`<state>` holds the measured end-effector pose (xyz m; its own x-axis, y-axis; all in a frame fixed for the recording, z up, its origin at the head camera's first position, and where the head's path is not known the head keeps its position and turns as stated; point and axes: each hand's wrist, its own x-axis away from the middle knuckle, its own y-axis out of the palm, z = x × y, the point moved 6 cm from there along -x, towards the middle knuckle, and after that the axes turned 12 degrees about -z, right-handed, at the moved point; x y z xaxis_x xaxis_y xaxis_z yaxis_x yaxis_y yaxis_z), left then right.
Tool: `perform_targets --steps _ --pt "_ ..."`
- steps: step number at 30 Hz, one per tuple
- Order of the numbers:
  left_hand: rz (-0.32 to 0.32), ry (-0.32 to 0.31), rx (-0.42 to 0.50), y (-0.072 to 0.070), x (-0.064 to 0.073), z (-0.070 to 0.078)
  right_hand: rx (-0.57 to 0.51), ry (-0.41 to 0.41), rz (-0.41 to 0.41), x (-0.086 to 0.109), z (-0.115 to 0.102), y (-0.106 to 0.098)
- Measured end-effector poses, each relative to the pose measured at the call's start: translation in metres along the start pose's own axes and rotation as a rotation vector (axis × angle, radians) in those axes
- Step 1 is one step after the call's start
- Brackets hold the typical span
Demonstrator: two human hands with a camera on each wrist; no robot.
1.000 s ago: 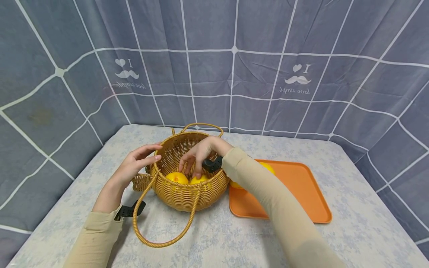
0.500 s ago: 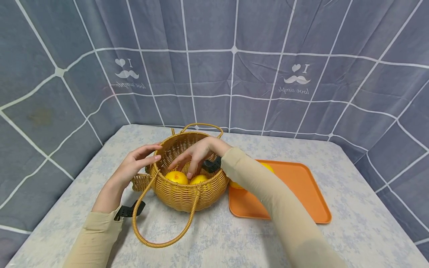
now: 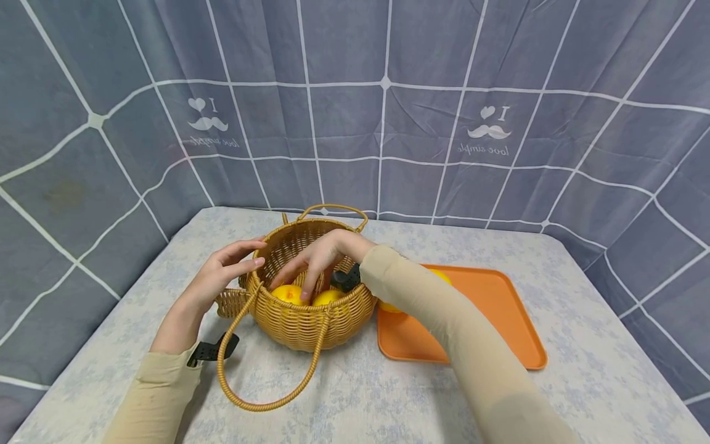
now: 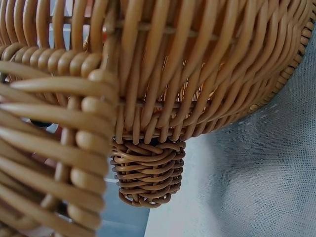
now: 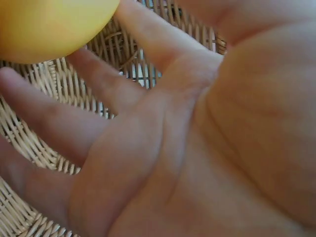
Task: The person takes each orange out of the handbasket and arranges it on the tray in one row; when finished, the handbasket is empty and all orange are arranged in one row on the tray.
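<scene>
A round wicker basket [image 3: 310, 330] stands left of centre with two round yellow fruits in it, the left fruit [image 3: 288, 294] and the right fruit [image 3: 328, 297]. Inside the basket, my right hand [image 3: 318, 259] reaches over the left fruit, fingers on its far side and thumb at its right. Its fingers look spread and fairly straight in the right wrist view, with a yellow fruit [image 5: 52, 27] partly covering two fingertips. My left hand [image 3: 222, 268] touches the basket's left rim with extended fingers and thumb. Only wickerwork [image 4: 163, 74] and a small woven foot [image 4: 150, 173] fill most of the left wrist view.
An orange tray [image 3: 488, 308] lies right of the basket, bearing yellow fruit [image 3: 440, 275] partly hidden by my right sleeve [image 3: 438, 308]. One basket handle [image 3: 266, 407] droops onto the patterned tablecloth [image 3: 366, 401]; another handle [image 3: 333, 205] stands at the back. A checked curtain hangs behind.
My right hand has moved left inside the basket, from above the right fruit to the left one, its fingers dipping lower. My left hand stays at the rim.
</scene>
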<state>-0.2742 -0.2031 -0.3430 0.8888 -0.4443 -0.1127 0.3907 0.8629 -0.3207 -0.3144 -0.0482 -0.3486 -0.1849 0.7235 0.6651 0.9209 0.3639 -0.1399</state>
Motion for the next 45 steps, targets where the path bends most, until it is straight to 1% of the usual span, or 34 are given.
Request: perform_targets --steps 3,5,12,17,19,25,26,31,34,38,45 --pt "0.000 0.000 0.000 0.0000 0.0009 0.0002 -0.006 -0.012 0.005 -0.0029 -0.0005 0.0004" --pt "-0.001 0.000 -0.002 0.0000 0.0009 0.0004 0.009 -0.016 0.013 -0.0046 -0.0009 0.0000" --pt "0.002 0.004 -0.005 0.0001 -0.0002 0.0004 0.241 -0.051 0.090 -0.0079 -0.0058 -0.0077" --pt "0.002 0.004 -0.005 0.0002 0.0000 -0.0004 0.267 -0.060 0.091 -0.0087 -0.0064 -0.0080" --pt "0.001 0.001 -0.009 0.0002 0.0001 -0.0007 0.261 -0.055 0.083 -0.0089 -0.0062 -0.0073" --pt "0.000 -0.005 -0.016 -0.0001 0.0009 -0.0011 0.117 0.011 0.069 -0.0067 -0.0013 -0.0054" --pt "0.000 -0.005 -0.015 -0.0002 0.0011 -0.0012 0.106 0.014 0.073 -0.0062 -0.0012 -0.0055" --pt "0.000 -0.003 -0.009 0.0001 0.0010 -0.0012 0.087 -0.022 0.089 -0.0056 -0.0031 -0.0065" --pt "0.001 -0.002 -0.004 0.0002 0.0011 -0.0005 0.017 -0.050 0.091 -0.0055 -0.0032 -0.0063" --pt "0.003 0.001 0.001 0.0005 0.0012 0.0007 -0.036 -0.075 0.095 -0.0053 -0.0040 -0.0059" --pt "0.005 0.001 -0.003 0.0002 0.0011 0.0009 -0.007 -0.116 0.147 -0.0022 -0.0081 -0.0076"
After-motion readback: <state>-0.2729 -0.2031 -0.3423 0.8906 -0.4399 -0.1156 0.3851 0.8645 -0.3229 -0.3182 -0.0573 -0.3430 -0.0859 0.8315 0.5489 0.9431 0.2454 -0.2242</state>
